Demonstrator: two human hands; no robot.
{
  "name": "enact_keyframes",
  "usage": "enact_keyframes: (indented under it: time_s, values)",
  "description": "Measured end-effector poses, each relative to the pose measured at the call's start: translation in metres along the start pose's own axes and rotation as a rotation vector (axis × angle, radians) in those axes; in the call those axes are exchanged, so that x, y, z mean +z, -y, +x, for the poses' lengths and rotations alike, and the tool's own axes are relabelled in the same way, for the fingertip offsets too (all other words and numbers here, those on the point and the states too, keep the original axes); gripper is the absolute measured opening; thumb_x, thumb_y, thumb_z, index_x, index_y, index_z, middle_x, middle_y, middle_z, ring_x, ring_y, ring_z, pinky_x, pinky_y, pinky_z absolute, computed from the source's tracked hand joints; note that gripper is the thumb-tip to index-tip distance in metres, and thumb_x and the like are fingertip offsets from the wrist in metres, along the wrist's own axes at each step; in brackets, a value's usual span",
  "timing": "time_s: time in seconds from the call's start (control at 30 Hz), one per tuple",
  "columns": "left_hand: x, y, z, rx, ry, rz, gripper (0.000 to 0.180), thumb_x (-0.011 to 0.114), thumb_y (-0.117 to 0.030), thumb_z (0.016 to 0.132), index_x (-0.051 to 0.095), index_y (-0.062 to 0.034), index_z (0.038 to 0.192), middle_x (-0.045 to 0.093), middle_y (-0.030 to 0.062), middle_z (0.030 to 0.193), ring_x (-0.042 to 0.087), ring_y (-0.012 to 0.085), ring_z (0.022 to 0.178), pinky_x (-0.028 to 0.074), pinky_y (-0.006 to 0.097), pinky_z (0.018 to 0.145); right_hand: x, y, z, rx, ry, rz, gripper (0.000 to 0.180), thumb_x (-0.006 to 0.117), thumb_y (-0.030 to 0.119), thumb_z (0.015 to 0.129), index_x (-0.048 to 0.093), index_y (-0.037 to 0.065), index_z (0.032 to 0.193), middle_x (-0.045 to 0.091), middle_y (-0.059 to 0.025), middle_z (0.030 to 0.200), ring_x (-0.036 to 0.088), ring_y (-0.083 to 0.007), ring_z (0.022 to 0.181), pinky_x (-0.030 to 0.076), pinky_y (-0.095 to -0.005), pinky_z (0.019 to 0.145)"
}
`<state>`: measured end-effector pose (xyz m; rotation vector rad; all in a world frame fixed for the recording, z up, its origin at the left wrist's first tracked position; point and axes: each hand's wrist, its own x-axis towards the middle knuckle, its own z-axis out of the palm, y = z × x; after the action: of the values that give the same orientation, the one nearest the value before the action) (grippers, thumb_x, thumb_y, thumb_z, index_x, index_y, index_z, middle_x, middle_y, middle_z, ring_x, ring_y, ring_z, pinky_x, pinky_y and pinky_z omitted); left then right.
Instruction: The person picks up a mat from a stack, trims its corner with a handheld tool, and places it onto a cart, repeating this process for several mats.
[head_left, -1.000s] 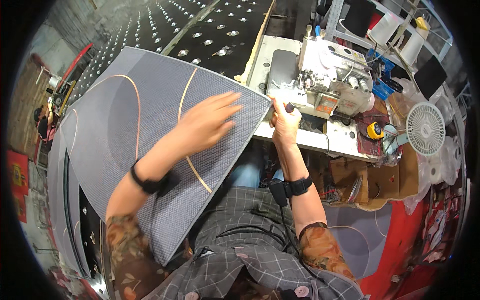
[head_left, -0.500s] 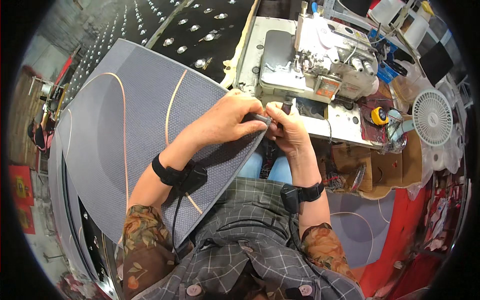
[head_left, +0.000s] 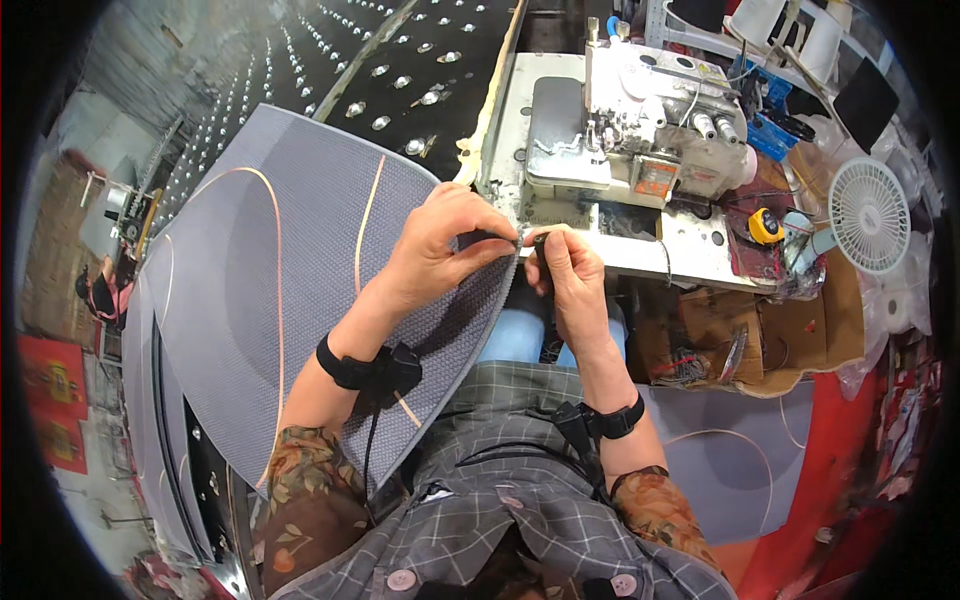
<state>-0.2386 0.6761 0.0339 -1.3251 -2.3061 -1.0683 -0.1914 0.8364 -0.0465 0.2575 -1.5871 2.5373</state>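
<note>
A large grey textured fabric panel (head_left: 325, 240) with curved pale orange lines lies on my left side, its right edge bound. My left hand (head_left: 450, 240) pinches the panel's upper right corner between thumb and fingers. Just to its right, my right hand (head_left: 570, 275) is closed around a small tool with a black handle (head_left: 541, 258); its working end is hidden in my fingers. The right fingertips are close to the corner, and I cannot tell whether they touch it. Beyond both hands stands a white overlock sewing machine (head_left: 670, 120).
The panel rests partly on a black table (head_left: 400, 60) studded with metal balls. Right of the machine are a yellow tape measure (head_left: 765, 227) and a white fan (head_left: 868, 216). An open cardboard box (head_left: 810, 335) stands below. Another grey panel (head_left: 720, 460) lies low at right.
My right hand has drawn slightly away from my left, leaving a small gap. My left hand still pinches the panel's corner. The whole view has shifted a little.
</note>
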Motion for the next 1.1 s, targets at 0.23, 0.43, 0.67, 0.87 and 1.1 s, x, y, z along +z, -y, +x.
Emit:
enact_keyframes:
  time_s: [0.23,0.43,0.67,0.87,1.1]
  values:
    - [-0.016,-0.008,-0.013,-0.025,-0.049,-0.042,0.016,0.073,-0.006,0.068,0.065,-0.0086,0.081,0.064,0.0015,0.079,0.059,0.0168,0.077,0.040,0.036,0.085,0.022,0.016,0.000,0.194,0.092,0.050,0.057,0.033,0.052,0.094,0.054,0.005,0.070,0.047,0.0022,0.056,0.039,-0.0037,0.049,0.027,-0.0178,0.044]
    - [-0.030,-0.011,-0.032,-0.049,-0.134,-0.156,0.017,0.072,-0.002,0.069,0.064,-0.0086,0.082,0.063,0.0008,0.083,0.060,0.0174,0.085,0.031,0.045,0.100,0.052,0.018,-0.002,0.143,0.113,0.023,0.044,0.038,0.037,0.096,0.053,0.006,0.068,0.046,0.0024,0.057,0.037,-0.0036,0.050,0.029,-0.0188,0.046]
    - [-0.030,-0.012,-0.042,-0.049,-0.180,-0.216,0.022,0.070,0.002,0.069,0.061,-0.0101,0.085,0.063,0.0007,0.085,0.059,0.0177,0.088,0.029,0.046,0.100,0.064,0.019,-0.005,-0.003,0.010,-0.129,0.037,0.039,0.025,0.095,0.049,-0.001,0.069,0.044,-0.0044,0.055,0.041,-0.0118,0.052,0.036,-0.0290,0.050]
    - [-0.029,-0.010,-0.044,-0.047,-0.187,-0.207,0.023,0.070,0.002,0.069,0.061,-0.0106,0.086,0.063,0.0010,0.086,0.059,0.0180,0.088,0.029,0.048,0.101,0.065,0.018,-0.002,-0.091,-0.027,-0.210,0.032,0.038,0.018,0.094,0.050,-0.002,0.072,0.044,-0.0117,0.056,0.043,-0.0202,0.051,0.037,-0.0342,0.051]
    - [-0.028,-0.011,-0.043,-0.030,-0.188,-0.197,0.023,0.070,0.000,0.070,0.061,-0.0105,0.087,0.063,0.0011,0.086,0.060,0.0176,0.088,0.026,0.050,0.102,0.065,0.019,-0.002,-0.119,-0.022,-0.266,0.031,0.037,0.017,0.094,0.050,-0.002,0.073,0.044,-0.0133,0.057,0.044,-0.0224,0.051,0.037,-0.0351,0.052]
